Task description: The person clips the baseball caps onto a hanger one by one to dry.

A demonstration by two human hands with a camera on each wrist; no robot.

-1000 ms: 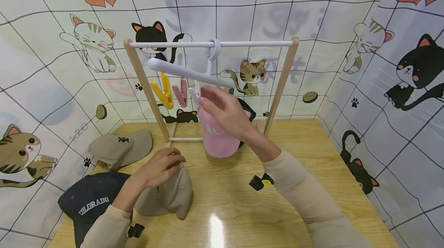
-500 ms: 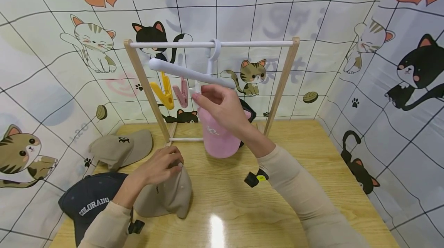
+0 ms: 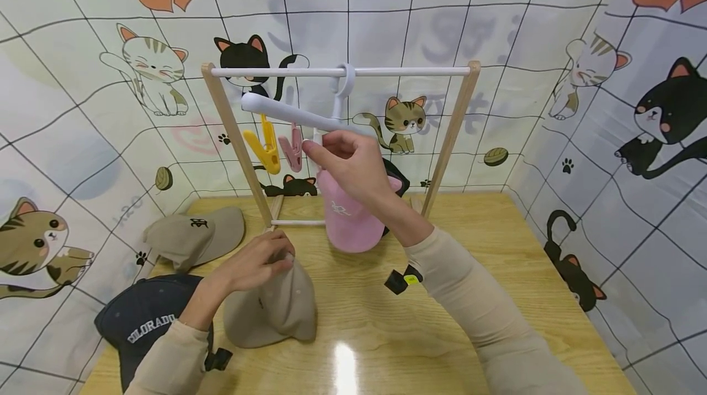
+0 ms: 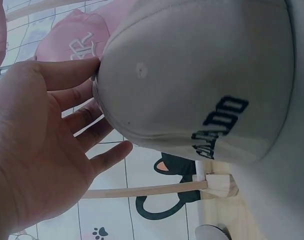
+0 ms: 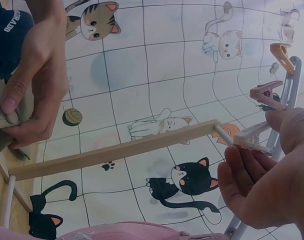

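My left hand (image 3: 255, 267) pinches the top edge of a beige baseball cap (image 3: 278, 306), its crown up and brim toward the left, low over the table. The left wrist view shows dark letters on this cap (image 4: 192, 75). My right hand (image 3: 360, 168) pinches a white clothespin (image 5: 254, 137) hanging from the white hanger (image 3: 295, 114). The fingers hide much of that clothespin in the head view. Just below, a pink cap (image 3: 353, 226) hangs, with a dark cap (image 3: 396, 175) partly hidden behind it. Yellow (image 3: 269, 149) and pink (image 3: 294, 148) clothespins dangle to the left.
The hanger hooks over the white bar (image 3: 409, 70) of a wooden-sided rack (image 3: 450, 137). Another beige cap (image 3: 196, 232) and a navy cap (image 3: 151, 315) lettered COLORADO lie at the left of the wooden table (image 3: 469, 248). A cat-patterned sheet surrounds it.
The right fingers have tightened on the white clothespin, and the right forearm has shifted slightly left. My left hand has brought the beige cap a little to the right.
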